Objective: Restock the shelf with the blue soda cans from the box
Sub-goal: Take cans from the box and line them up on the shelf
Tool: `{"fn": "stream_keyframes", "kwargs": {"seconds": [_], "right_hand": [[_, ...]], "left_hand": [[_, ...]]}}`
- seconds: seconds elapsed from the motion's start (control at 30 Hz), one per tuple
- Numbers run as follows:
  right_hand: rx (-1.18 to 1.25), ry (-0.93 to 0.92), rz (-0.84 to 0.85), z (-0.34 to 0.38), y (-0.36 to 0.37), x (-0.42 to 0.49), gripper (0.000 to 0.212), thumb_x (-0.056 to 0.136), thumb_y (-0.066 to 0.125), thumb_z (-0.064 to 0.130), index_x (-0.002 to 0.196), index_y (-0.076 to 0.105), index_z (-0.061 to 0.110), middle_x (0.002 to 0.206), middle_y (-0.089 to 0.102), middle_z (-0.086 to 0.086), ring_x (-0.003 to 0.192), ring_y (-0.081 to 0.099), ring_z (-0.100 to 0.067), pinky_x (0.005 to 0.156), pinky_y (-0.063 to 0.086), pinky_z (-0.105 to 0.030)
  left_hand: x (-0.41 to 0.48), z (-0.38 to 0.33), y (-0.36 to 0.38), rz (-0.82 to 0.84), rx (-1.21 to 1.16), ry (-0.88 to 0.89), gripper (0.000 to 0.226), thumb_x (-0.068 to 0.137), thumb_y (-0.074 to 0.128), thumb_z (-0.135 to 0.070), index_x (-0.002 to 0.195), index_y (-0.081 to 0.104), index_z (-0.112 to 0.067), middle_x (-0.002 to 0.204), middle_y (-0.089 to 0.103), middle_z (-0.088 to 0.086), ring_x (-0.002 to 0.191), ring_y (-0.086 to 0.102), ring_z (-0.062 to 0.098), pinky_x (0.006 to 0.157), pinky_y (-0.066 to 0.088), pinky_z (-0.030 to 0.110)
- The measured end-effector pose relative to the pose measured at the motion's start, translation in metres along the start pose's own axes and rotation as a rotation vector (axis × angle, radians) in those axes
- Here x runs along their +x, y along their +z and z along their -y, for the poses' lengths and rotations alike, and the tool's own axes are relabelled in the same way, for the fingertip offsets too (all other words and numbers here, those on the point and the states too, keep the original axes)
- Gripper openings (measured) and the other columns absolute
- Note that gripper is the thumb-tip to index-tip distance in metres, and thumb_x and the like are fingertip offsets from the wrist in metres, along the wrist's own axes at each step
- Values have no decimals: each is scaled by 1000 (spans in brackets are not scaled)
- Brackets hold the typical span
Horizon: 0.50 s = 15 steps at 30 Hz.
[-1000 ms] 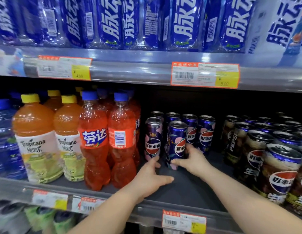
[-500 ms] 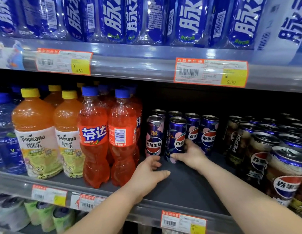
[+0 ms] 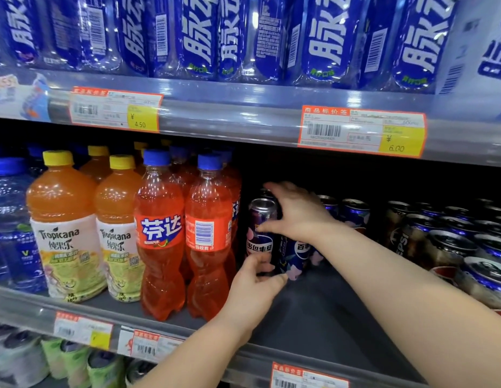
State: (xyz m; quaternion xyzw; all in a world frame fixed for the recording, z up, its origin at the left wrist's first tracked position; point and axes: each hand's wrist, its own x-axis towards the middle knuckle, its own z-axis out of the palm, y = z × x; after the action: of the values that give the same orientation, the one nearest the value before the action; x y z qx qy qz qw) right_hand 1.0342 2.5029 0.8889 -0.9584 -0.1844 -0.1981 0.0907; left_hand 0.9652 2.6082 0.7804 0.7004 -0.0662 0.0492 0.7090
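My left hand (image 3: 250, 287) curls loosely at the base of the front can (image 3: 260, 236), fingertips touching it, not clamped. My right hand (image 3: 297, 212) is spread open over the top of the second can (image 3: 295, 254) just beside it. Both cans stand upright on the shelf (image 3: 322, 323), right of two red bottles (image 3: 185, 236) and two front juice bottles (image 3: 90, 228); more blue cans show behind my hand, count unclear.

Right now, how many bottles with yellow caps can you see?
4: two Tropicana bottles in front, one yellow cap behind them, and another cap edge farther back. More may be hidden behind.
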Motion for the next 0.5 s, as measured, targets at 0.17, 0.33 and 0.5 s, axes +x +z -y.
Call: {"fn": "stream_keyframes", "kwargs": {"seconds": [0.17,0.33,0.5], "right_hand": [[-185,-47,113,8,16,15,93,67,67,61,143,25,30,150,35,-2,138,27,-27,113,10,-53],[-199,-80,37,10,16,8,92,69,68,57,144,26,26,151,31,-2,144,14,-24,112,-10,-54],[16,-114,-133,11,7,-29,90,69,71,52,144,29,24,147,32,-3,136,30,-23,114,15,-39]], "left_hand": [[-3,2,-5,-11,-10,-36,41,82,65,-16,119,50,-26,109,56,-4,91,57,5,59,44,6],[-6,-1,-6,-13,-23,-62,39,82,65,-14,118,51,-25,107,58,-2,87,56,6,54,41,5],[-11,-7,-5,61,-99,-162,33,83,64,-19,115,55,-21,104,63,0,91,61,11,72,48,22]]}}
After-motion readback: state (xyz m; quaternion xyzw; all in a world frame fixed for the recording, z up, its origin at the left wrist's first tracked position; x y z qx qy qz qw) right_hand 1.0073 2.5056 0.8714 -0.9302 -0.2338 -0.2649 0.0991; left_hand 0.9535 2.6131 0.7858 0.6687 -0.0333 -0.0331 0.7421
